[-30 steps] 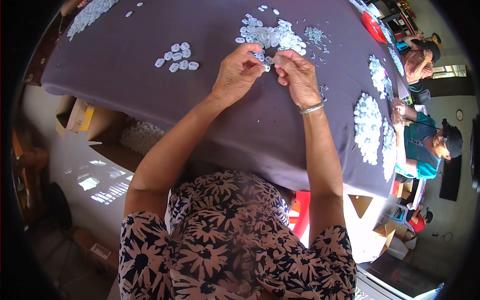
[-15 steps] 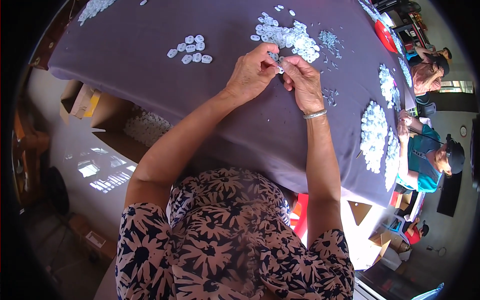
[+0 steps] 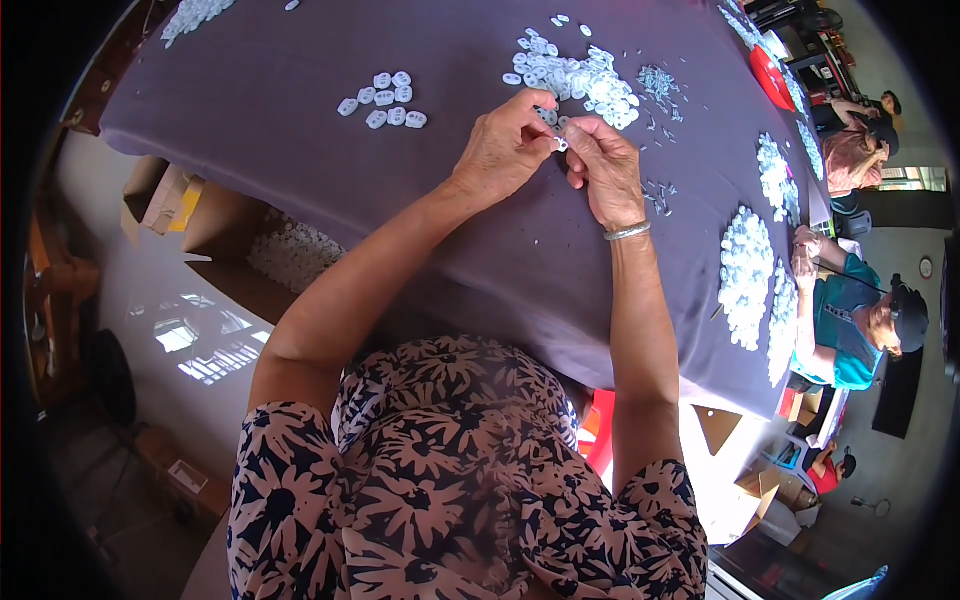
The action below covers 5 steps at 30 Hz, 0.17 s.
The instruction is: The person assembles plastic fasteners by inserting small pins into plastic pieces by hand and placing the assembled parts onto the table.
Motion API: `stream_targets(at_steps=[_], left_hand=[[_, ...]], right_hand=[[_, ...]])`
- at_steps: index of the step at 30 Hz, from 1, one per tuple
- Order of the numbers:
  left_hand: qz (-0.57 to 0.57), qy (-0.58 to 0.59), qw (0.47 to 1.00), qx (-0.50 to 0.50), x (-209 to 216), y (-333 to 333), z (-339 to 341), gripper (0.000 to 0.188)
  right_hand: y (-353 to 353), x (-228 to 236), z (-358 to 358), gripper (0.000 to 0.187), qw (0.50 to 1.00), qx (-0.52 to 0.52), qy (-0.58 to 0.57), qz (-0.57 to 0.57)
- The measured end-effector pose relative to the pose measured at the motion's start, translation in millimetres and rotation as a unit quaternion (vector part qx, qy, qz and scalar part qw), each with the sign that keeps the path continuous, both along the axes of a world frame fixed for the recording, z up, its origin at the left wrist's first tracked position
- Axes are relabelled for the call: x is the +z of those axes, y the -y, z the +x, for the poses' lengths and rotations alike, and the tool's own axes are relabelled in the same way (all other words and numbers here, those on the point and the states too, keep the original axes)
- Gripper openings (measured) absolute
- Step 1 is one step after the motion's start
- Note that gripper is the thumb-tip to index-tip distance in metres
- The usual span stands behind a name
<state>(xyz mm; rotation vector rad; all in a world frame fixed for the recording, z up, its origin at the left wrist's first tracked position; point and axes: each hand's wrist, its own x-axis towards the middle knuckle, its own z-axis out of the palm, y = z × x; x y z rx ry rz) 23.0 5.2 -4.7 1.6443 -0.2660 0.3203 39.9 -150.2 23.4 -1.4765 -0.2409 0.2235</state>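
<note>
My left hand (image 3: 503,147) pinches a small white oval plastic piece with holes (image 3: 561,145) just above the dark tablecloth. Thumb and fingers of my right hand (image 3: 606,168) close in against the same piece from the other side. Whether the right fingers also hold a screw is too small to tell. Just beyond both hands lies a loose pile of white oval pieces (image 3: 600,88). To its right is a scatter of small metal screws (image 3: 657,82), with more strewn down toward my right wrist. Several white pieces (image 3: 385,97) sit grouped apart on the left.
The purple-grey cloth (image 3: 450,270) covers the table. An open cardboard box of white pieces (image 3: 225,235) stands below the left edge. More white heaps (image 3: 746,275) line the right side, near a co-worker in teal (image 3: 850,320). A red bowl (image 3: 771,75) is far right.
My hands stay together on the white piece, with only a slight shift of the right fingers and wrist. The whole view has moved a little.
</note>
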Motion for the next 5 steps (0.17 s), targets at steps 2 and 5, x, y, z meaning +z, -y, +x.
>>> stream_targets(at_steps=[2, 5], left_hand=[[0.001, -0.004, 1.000, -0.008, -0.2, -0.6, -0.3, 0.033], [-0.002, -0.016, 1.000, -0.014, 0.9, -1.4, -1.0, 0.035]], right_hand=[[1.4, -2.2, 1.0, 0.009, 1.000, 0.000, -0.005, -0.003], [1.9, -2.0, 0.9, 0.010, 1.000, 0.009, 0.000, -0.009]])
